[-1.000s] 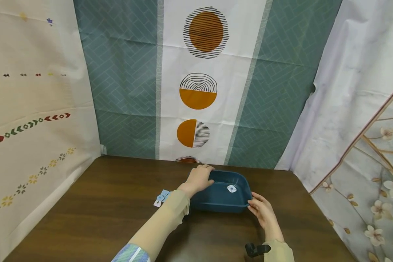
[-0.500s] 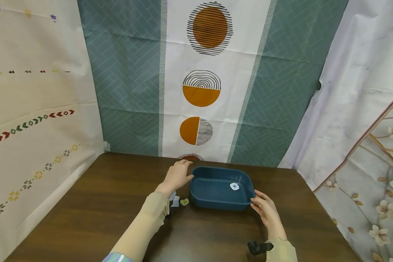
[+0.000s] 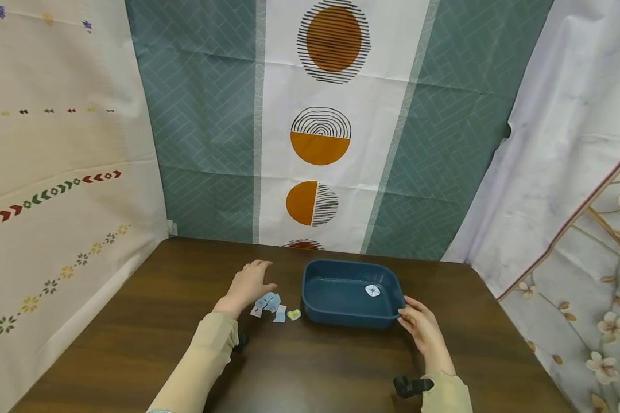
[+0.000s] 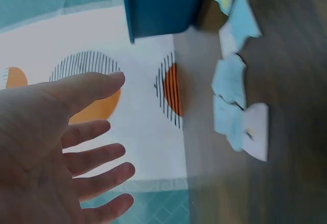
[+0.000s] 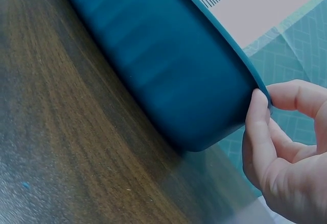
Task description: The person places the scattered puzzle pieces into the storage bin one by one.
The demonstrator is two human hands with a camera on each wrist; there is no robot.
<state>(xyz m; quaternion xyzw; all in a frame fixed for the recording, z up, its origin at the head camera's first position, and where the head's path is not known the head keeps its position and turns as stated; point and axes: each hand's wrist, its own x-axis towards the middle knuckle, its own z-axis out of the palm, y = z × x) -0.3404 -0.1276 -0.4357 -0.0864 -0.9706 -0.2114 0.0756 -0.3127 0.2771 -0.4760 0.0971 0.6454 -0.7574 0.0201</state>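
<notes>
A dark blue rectangular tub (image 3: 348,316) stands on the wooden table, a white sticker with a star-like mark (image 3: 372,290) on its floor. My right hand (image 3: 422,330) pinches the tub's rim at the near right corner; the right wrist view shows thumb and fingers on either side of that rim. To the tub's left, my left hand (image 3: 245,288) hovers with fingers spread and nothing in them. Close by it lie several light blue and white paper cutouts (image 3: 268,302). A small yellow-green cutout (image 3: 294,314) rests between these and the tub.
Patterned cloths hang around the table: a green and white one (image 3: 201,115) behind, a cream one (image 3: 57,143) at the left, a white floral one (image 3: 563,229) at the right. The brown tabletop (image 3: 310,367) extends toward me.
My left hand has left the tub's far left corner and moved left over the cutouts, which now show more fully. My right hand keeps its hold on the rim.
</notes>
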